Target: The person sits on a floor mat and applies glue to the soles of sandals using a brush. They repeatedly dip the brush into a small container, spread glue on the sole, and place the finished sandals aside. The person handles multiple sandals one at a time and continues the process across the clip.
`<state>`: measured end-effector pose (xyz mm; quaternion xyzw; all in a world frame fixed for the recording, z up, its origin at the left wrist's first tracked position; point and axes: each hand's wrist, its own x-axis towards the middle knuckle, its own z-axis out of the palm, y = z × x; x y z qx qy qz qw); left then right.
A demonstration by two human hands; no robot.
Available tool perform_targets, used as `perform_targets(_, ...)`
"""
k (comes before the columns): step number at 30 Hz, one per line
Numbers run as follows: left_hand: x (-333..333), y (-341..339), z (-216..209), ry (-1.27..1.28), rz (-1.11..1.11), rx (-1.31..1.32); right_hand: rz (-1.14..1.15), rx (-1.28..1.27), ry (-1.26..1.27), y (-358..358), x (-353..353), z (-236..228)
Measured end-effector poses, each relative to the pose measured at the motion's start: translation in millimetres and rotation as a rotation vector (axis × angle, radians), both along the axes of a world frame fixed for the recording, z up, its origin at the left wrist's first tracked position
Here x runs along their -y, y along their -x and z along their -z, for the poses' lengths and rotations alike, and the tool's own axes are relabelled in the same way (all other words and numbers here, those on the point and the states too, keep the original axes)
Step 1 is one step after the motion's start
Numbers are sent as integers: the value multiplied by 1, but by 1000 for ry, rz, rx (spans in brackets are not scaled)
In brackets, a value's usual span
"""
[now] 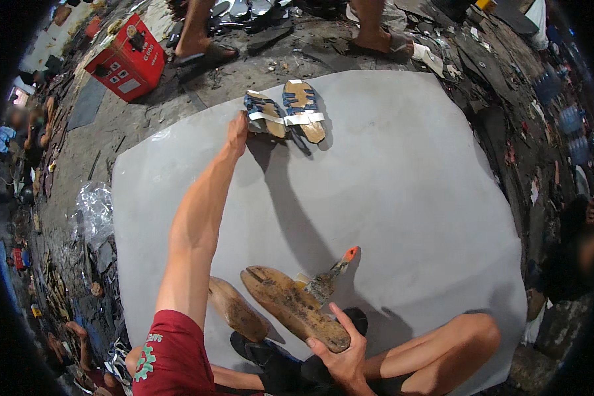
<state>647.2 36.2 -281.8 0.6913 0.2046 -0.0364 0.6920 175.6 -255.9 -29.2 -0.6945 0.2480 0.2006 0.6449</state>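
Observation:
My left hand (237, 133) reaches far forward and grips the side of a blue-strapped sandal (265, 113). This sandal has a tan footbed and a white band across it, and it tilts slightly. The other sandal (301, 105) of the pair lies just to its right. Near my lap, my right hand (347, 353) grips the lower end of a worn wooden shoe last (290, 307) between thumb and fingers. A second wooden last (236, 309) lies left of it, partly behind my left arm. Beside the held last is a brush (323, 285) with an orange-tipped handle.
A large grey sheet (402, 178) spreads under everything. A red box (129, 59) stands at the far left, with clear plastic (94, 210) below it. Another person's feet (376, 41) are beyond the sheet. Scraps litter the floor right and left. My bent leg (442, 346) is at the lower right.

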Motion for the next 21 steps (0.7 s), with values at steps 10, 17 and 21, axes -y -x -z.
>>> perform_targets(10,-19,209,-119,310,-398,57,90,369,15,13,-7,-3)
perform_targets(17,104,495,-224,795,-298,132,-96,591,-92,24,-44,-37)
perform_targets(21,75,535,-241,828,-386,-26,-368,508,-217,40,-22,-3)
